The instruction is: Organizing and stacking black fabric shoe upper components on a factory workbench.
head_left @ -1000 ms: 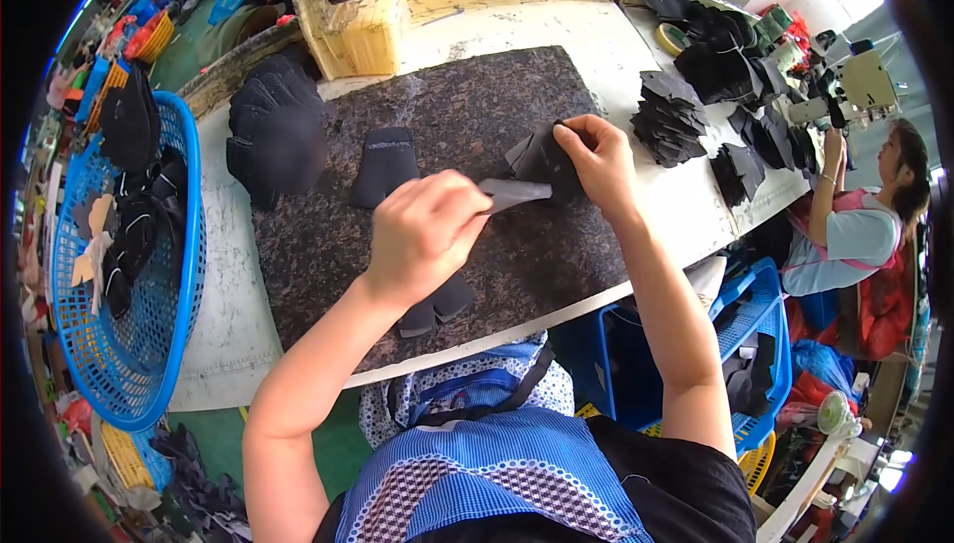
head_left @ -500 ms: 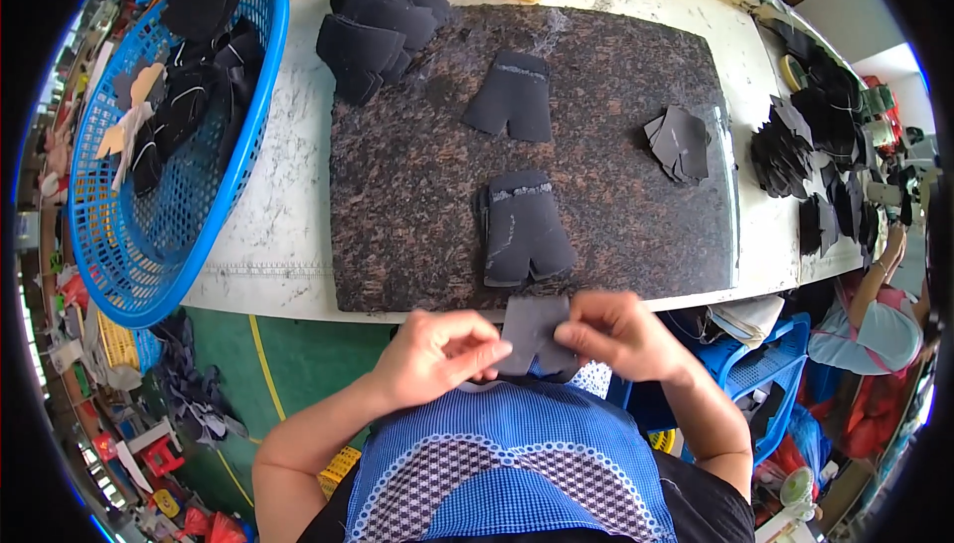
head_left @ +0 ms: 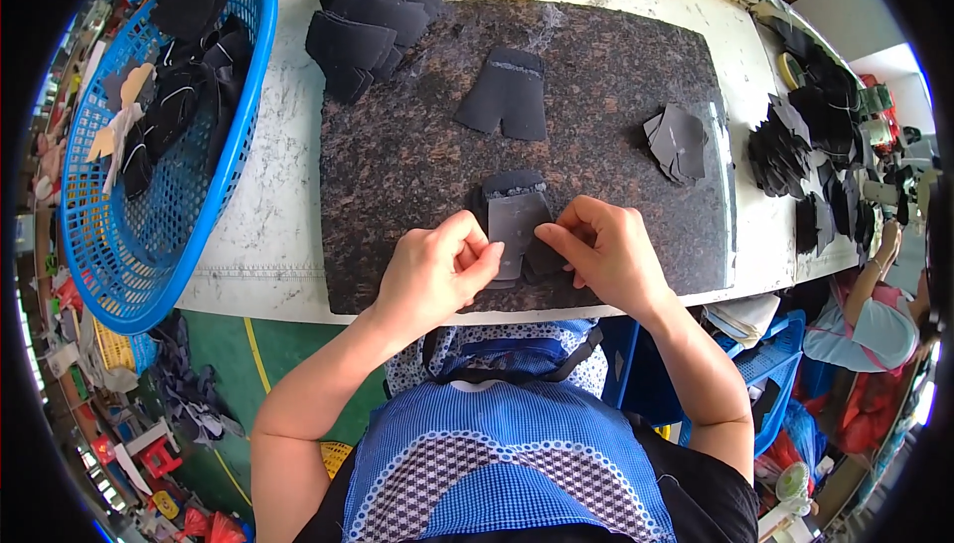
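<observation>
A manufacturing workshop: shorts-shaped black cut-outs [head_left: 504, 101] lie on a stone slab [head_left: 616, 195] at centre and 12 o'clock, stacked black panels [head_left: 368, 21] at 11, a blue plastic basket [head_left: 149, 235] at 10, a co-worker [head_left: 863, 322] at 3, yellow-lined green floor [head_left: 308, 374] at 8.

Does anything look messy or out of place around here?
Yes: a tangle of dark scraps lies on the green floor at left. It looks untidy compared with the fanned stack of dark pieces on the table.
</observation>
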Demonstrator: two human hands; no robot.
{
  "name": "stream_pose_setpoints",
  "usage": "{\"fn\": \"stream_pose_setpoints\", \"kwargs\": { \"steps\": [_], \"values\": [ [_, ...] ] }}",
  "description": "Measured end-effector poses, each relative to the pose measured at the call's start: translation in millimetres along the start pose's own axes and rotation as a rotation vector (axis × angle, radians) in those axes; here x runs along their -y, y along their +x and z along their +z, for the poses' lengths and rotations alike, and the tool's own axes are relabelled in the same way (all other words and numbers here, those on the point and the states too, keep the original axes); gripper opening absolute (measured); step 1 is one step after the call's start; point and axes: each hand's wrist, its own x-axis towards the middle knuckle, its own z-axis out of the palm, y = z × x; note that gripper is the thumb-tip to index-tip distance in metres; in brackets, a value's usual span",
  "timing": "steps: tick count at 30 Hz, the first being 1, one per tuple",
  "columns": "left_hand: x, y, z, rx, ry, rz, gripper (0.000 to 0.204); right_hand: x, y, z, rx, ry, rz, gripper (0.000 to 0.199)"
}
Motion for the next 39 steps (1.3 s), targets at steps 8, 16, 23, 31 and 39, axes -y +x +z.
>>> {"fn": "stream_pose_setpoints", "kwargs": {
  "steps": [8,16,23,31,39],
  "values": [
    [3.7,-2.6,6.9,-0.192,0.684,0.586,0.035,2.6,30.8,-29.1,0.015,-0.149,-0.205,0.027],
    [10.5,-2.2,-32.3,-0.31,0.353,0.446,0.032,-2.3,114.3,-10.8,-0.364,-0.442,-0.759,0.019],
    [10.9,-7.4,-66.3,-0.663,0.146,0.429,0.027,39.9,49.6,-36.3,-0.472,-0.465,-1.018,0.013],
    [-24.7,33.7,-8.9,-0.151,0.342,0.697,0.02,-13.2,-14.2,-50.5,-0.439,-0.374,-0.738,0.029],
    [-56.5,152.8,71.2,-0.04,0.535,0.934,0.03,-81.2,40.6,-130.7,-0.77,-0.675,-0.475,0.033]
  ]
}}
